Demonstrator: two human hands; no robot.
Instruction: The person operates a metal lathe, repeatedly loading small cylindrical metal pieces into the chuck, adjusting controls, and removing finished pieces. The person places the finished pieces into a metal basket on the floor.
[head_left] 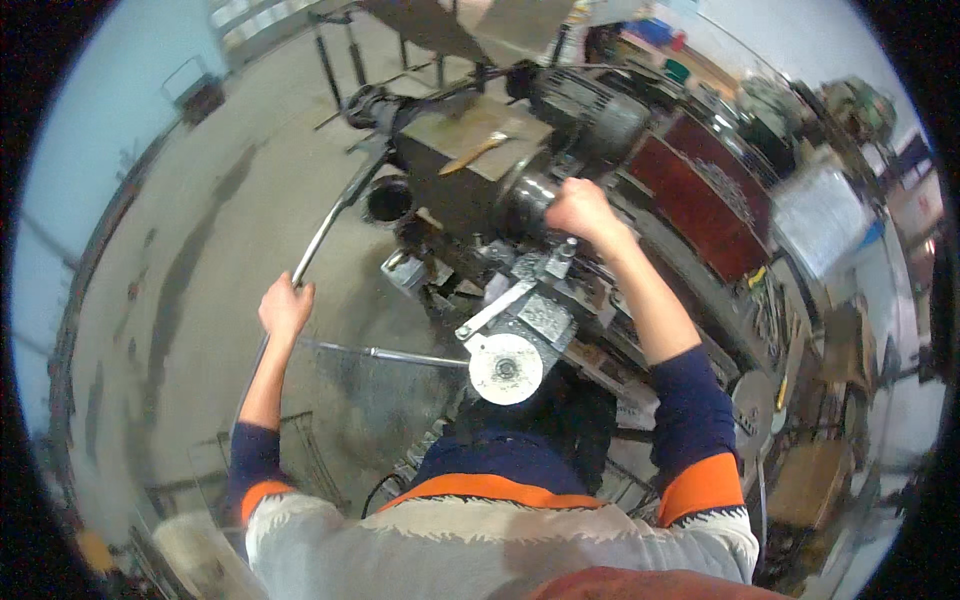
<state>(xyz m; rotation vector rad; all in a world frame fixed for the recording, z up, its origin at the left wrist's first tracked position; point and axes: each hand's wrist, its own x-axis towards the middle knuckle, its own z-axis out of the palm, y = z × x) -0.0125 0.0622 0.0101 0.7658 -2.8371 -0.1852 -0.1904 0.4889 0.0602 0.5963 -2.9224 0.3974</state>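
Note:
My left hand [286, 306] is wrapped round a long metal lever [322, 232] that slants up to the far left side of a lathe [425, 150]. Over at the lathe's shiny round chuck [528, 200], my right hand [588, 212] is closed against its right side; what its fingers hold is hidden. A paintbrush [475, 152] with a wooden handle lies on the headstock. Nearer to me are a flat metal handle [497, 308] on the tool slide and a pale round dial [506, 369]. A thin rod [400, 356] sticks out left from near the dial.
An electric motor [600, 105] sits behind the chuck. To the right stand a dark red metal tray [695, 190] with small metal bits beside it and a clear plastic-wrapped block [820, 220]. Hand tools [770, 325] lie along the right. Concrete floor [200, 250] spreads at left.

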